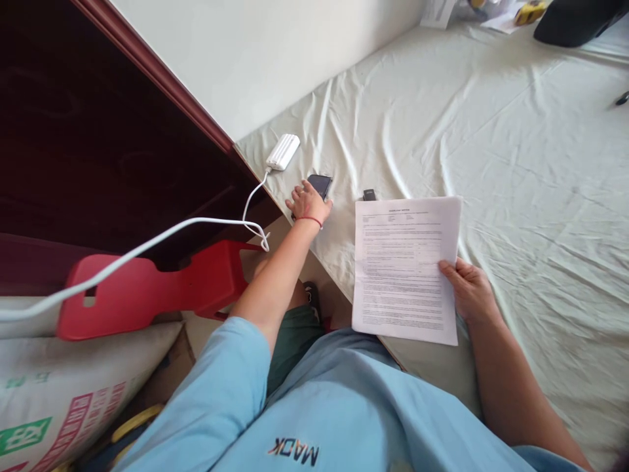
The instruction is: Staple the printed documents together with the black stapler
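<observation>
White printed paper (405, 269), a single sheet dense with small text, is pinched at its right edge by the right hand (469, 288), thumb on top and the other fingers hidden beneath; the sheet sits just right of the frame's centre, held over the near edge of the pale wrinkled bedsheet (515, 164). Its long axis runs nearly up and down the frame, with the heading at the upper end, away from the person. The left hand (307, 203) is stretched forward to the middle of the frame, fingers loosely spread and laid flat, resting on the near end of a dark phone (322, 183) that lies on the bedsheet; whether the fingers actually grip it cannot be told. The phone's long axis tilts toward the upper right. A thin red string circles that wrist. Just beyond, toward the upper left, lies a white power bank (284, 151) with a white cable (162, 239) trailing to the lower left across a red plastic stool (147, 288). A small dark object (369, 195) sits just above the paper's top left corner.
</observation>
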Demonstrator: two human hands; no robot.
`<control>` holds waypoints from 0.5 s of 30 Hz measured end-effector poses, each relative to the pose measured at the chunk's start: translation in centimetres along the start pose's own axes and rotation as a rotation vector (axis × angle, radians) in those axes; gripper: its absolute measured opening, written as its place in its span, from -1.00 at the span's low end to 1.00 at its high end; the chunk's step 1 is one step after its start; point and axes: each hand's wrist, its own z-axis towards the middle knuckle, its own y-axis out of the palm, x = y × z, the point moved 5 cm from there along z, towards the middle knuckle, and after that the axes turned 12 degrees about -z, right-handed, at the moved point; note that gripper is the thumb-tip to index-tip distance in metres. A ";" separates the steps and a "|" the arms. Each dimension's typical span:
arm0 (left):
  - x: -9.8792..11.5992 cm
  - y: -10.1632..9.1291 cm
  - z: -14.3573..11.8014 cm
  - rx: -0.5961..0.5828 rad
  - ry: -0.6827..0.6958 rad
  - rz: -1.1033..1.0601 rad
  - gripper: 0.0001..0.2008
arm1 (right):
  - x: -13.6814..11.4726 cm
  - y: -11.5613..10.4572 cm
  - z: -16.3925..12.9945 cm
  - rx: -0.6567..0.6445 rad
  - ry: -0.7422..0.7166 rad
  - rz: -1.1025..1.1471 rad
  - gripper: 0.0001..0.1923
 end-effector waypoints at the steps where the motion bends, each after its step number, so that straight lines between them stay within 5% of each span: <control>1: 0.1 0.1 -1.3 0.031 0.081 -0.052 -0.14 | 0.0 -0.1 0.0 0.000 0.004 0.013 -0.58; 4: -0.3 0.3 -7.0 0.086 0.305 -0.359 -0.33 | 0.1 -0.4 0.1 0.024 0.009 0.046 -0.56; 6: -1.2 0.6 -11.3 0.050 0.339 -0.664 -0.45 | 0.0 -0.7 0.2 0.052 0.006 0.069 -0.57; 11: -2.0 2.9 -20.0 -0.434 0.093 -1.218 -0.44 | -0.2 -0.8 0.2 0.075 0.019 0.118 -0.59; 15: -1.8 3.7 -21.6 -0.598 0.089 -1.296 -0.46 | -0.2 -0.5 0.1 0.072 0.015 0.123 -0.59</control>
